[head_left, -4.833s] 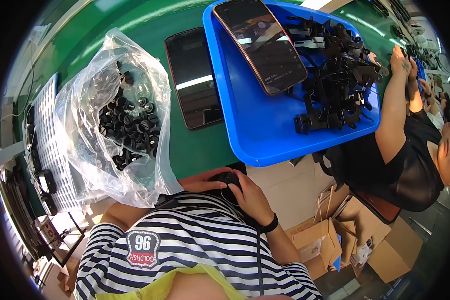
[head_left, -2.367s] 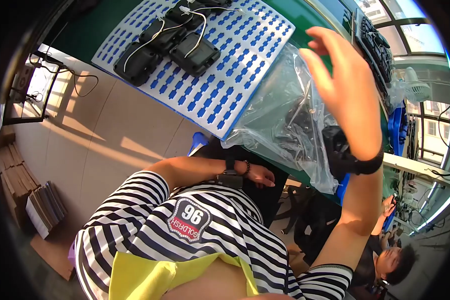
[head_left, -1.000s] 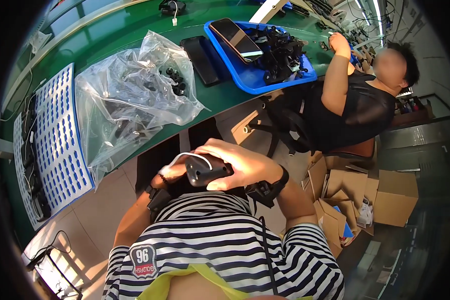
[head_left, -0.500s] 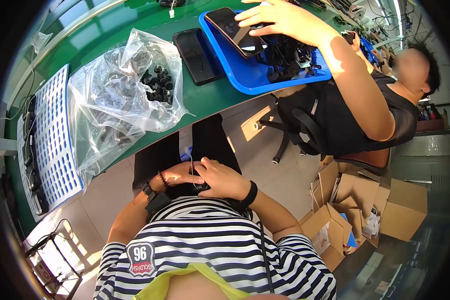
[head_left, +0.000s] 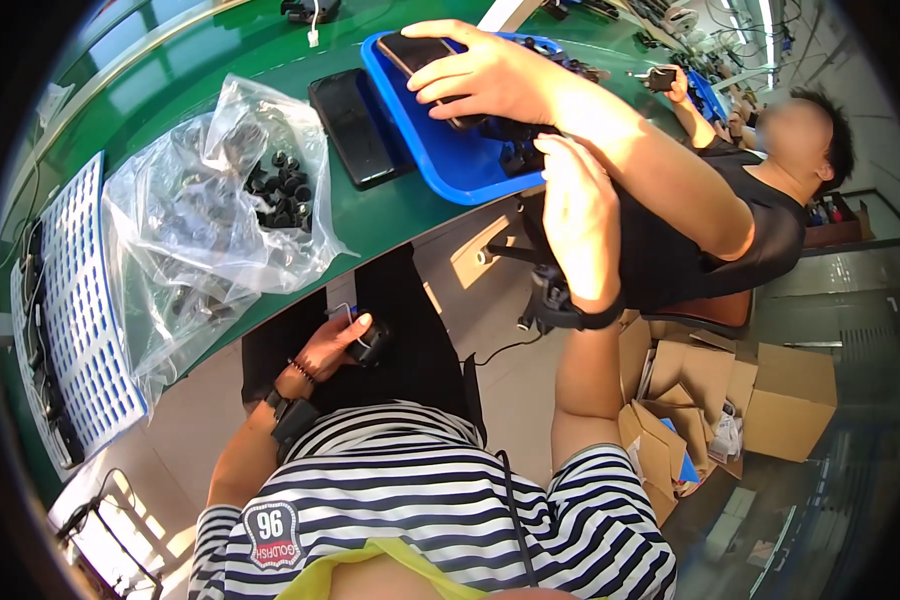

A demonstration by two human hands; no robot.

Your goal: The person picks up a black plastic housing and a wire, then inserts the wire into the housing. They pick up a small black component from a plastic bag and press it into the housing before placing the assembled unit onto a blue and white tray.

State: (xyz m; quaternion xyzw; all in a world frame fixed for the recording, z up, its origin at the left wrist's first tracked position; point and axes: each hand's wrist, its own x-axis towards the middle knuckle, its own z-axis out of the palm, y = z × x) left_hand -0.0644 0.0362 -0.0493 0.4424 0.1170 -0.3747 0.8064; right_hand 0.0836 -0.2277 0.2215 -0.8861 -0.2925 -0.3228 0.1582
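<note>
A green surface [head_left: 370, 218] carries a clear plastic bag [head_left: 165, 225] of black knobs [head_left: 288, 200] and a blue tray [head_left: 448, 182] of black parts [head_left: 518, 158]. Below its edge, over the lap, the left grip [head_left: 330, 348] is closed around a black housing [head_left: 374, 345]. The right grip [head_left: 582, 215] is raised at the tray's near rim; whether it holds anything I cannot tell. A co-worker's hand [head_left: 495, 80] touches a phone [head_left: 408, 48].

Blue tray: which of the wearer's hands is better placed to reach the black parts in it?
Probably the right hand: it is raised close to the blue tray, whereas the left hand holds a black device much lower down.
</note>
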